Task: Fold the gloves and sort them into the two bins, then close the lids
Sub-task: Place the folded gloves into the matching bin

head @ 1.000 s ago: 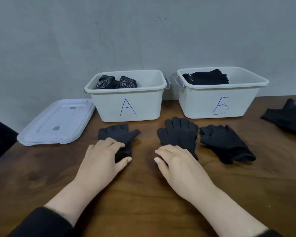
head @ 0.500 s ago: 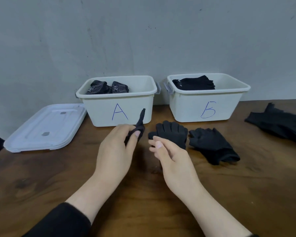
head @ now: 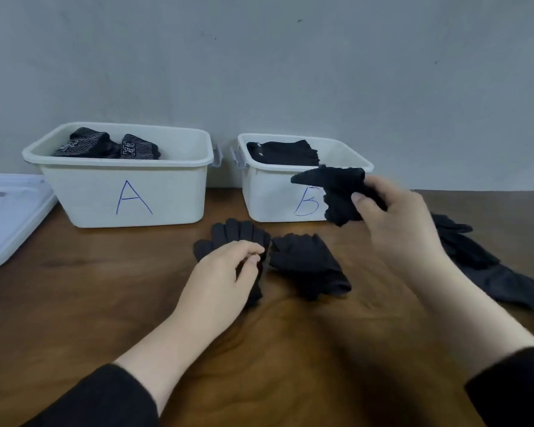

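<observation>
matt black knit gloves (head: 309, 266), smooth white plastic bins (head: 130, 195), glossy wood tbl (head: 74, 303)

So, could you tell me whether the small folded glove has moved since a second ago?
Yes: the folded glove left the table before bin A, now held before bin B.

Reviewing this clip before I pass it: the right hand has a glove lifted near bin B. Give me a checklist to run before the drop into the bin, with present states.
1. Glove held securely: ok. The right hand grips the folded black glove in the air.
2. Bin B open: ok, no lid on it.
3. Room in bin B: ok. The dark gloves in bin B fill the left part only.
4. Glove matches bin B's contents: cannot tell; both are plain dark, details blurred.
5. Left hand clear of the path: ok. It rests on a glove on the table.
6. Lid for bin B at hand: cannot tell; one white lid shows at left.
</observation>
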The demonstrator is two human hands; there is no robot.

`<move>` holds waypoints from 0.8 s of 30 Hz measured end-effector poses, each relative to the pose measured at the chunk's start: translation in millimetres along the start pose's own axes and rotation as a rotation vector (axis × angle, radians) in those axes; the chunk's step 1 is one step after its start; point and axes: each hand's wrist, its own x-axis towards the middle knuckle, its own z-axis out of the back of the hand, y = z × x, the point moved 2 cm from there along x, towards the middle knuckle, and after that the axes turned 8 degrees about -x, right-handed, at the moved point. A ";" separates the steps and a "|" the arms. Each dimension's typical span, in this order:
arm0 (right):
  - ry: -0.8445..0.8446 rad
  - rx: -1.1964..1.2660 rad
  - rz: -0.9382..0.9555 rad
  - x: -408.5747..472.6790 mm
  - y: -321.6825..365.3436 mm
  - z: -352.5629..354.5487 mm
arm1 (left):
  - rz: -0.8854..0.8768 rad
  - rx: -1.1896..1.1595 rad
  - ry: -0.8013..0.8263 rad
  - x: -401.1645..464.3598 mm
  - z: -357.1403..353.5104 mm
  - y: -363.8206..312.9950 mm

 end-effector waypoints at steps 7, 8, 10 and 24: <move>0.315 -0.308 0.207 -7.6 -46.8 -32.3 | -0.074 0.135 0.057 -1.2 -5.2 5.9; 0.440 -0.369 0.218 -21.5 -61.2 -42.6 | -0.078 0.147 0.067 -0.7 -5.9 5.9; 0.589 -0.423 0.177 -46.4 -84.8 -55.5 | -0.103 0.188 0.096 1.4 -9.5 4.7; 0.213 -0.224 -0.189 -47.2 -101.4 -53.3 | -0.198 0.437 0.486 13.9 -60.5 -4.3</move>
